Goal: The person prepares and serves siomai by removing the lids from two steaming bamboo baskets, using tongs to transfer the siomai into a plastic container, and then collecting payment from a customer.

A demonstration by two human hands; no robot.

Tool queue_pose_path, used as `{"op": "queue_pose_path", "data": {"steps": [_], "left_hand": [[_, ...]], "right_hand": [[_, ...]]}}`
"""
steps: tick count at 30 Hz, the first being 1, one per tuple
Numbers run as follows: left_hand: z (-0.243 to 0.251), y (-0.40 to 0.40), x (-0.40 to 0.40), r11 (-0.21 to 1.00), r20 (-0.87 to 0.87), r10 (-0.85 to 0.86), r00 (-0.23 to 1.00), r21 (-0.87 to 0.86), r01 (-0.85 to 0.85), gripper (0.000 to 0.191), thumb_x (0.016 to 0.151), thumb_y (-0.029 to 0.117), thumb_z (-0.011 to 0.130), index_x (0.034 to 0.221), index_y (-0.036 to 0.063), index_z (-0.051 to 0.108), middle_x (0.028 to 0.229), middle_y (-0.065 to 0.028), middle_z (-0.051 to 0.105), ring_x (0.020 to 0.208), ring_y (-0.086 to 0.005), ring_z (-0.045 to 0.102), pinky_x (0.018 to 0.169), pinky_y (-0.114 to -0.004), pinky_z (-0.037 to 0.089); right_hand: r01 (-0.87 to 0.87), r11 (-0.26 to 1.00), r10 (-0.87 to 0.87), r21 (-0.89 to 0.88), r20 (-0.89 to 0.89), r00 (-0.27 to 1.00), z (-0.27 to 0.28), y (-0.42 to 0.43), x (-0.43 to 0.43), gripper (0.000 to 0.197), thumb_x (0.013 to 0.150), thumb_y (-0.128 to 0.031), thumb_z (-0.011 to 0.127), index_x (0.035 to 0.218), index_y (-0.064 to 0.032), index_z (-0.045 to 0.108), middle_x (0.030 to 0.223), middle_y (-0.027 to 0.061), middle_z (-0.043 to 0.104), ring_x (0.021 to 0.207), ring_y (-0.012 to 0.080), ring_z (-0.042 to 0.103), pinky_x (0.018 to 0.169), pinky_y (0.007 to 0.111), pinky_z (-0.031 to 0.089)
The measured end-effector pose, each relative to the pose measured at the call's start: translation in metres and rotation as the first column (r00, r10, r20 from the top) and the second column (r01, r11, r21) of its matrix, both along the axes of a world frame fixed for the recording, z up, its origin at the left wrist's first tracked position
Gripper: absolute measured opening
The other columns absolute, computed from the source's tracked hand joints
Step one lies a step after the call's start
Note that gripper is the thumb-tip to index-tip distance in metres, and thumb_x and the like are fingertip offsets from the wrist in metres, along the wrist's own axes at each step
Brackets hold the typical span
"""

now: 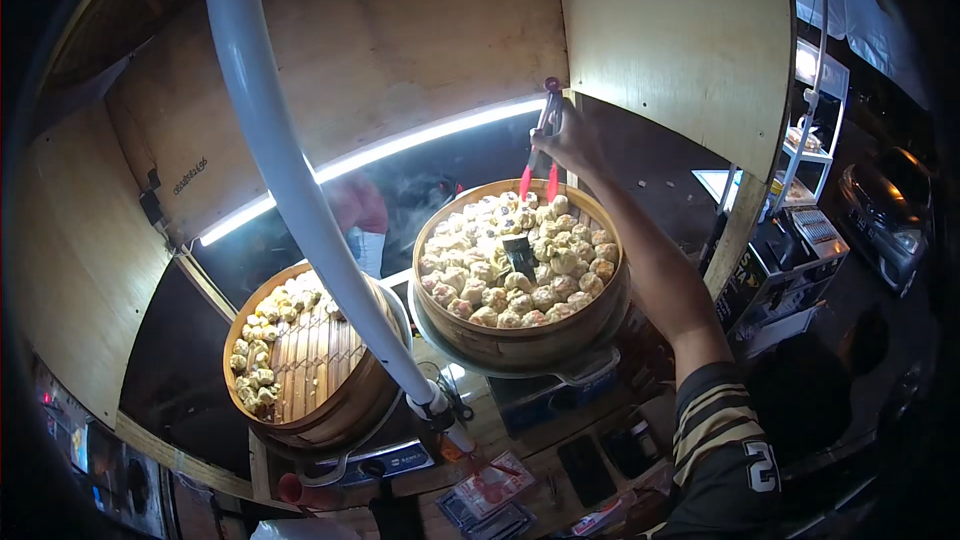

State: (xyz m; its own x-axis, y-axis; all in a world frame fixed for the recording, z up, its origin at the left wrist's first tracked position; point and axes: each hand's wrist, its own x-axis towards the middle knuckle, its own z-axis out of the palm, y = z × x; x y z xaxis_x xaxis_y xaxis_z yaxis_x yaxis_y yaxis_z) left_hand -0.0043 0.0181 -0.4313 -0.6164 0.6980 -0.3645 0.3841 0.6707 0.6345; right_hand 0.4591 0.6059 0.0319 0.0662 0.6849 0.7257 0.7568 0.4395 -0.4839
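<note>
My right hand (574,141) grips a pair of kitchen tongs (553,109) with red tips, held over the far edge of a round bamboo steamer (517,343). The two tips stand apart, just at the dumplings; whether one is pinched between them I cannot tell. Open-topped shumai dumplings (517,301) crowd this steamer, some with orange or dark toppings, around a small black piece (520,255) in the middle. To the left, a second bamboo steamer (330,420) has dumplings (259,375) along its left and far sides, with bare slats (311,367) showing. My left hand is out of view.
A white pole (277,97) slants across in front of the left steamer. Stoves (390,461) sit beneath both steamers. A phone (586,471) and plastic packets (491,484) lie on the wooden counter. A lit tube lamp (431,135) runs behind; beyond it stands a person (366,221).
</note>
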Motion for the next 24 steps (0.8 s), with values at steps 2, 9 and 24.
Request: {"op": "queue_pose_path", "data": {"steps": [2,9,24], "left_hand": [[0.000,0.001,-0.001,1.000,0.000,-0.001,1.000,-0.004,0.001,0.051,0.096,0.046,0.056,0.112,-0.0025,0.059,0.092,-0.0175,0.062,0.082,-0.0305,0.055,0.074,-0.044,0.046],[0.001,0.006,-0.003,1.000,-0.002,-0.015,1.000,-0.003,0.015,0.051,0.096,0.046,0.056,0.113,-0.0024,0.059,0.094,-0.0178,0.062,0.084,-0.0311,0.055,0.075,-0.044,0.046],[0.003,0.012,-0.007,0.999,-0.020,-0.039,0.999,0.003,0.039,0.050,0.097,0.045,0.055,0.115,-0.0022,0.058,0.099,-0.0186,0.061,0.088,-0.0324,0.055,0.078,-0.045,0.046]], "right_hand": [[-0.062,0.998,0.062,0.014,0.040,0.997,0.009,-0.015,0.010,0.063,0.070,-0.028,0.079,0.124,-0.0070,0.055,0.092,0.0090,0.067,0.082,0.0254,0.069,0.074,0.040,0.055],[-0.008,1.000,0.007,0.018,0.076,0.997,0.009,-0.031,0.038,0.059,0.069,-0.028,0.079,0.120,-0.0075,0.057,0.090,0.0088,0.065,0.085,0.0255,0.068,0.079,0.040,0.054],[0.032,0.999,-0.031,0.023,-0.027,0.999,-0.029,-0.011,0.060,0.042,0.070,-0.018,0.078,0.104,-0.0048,0.055,0.085,0.0119,0.067,0.081,0.0300,0.069,0.076,0.042,0.054]]}}
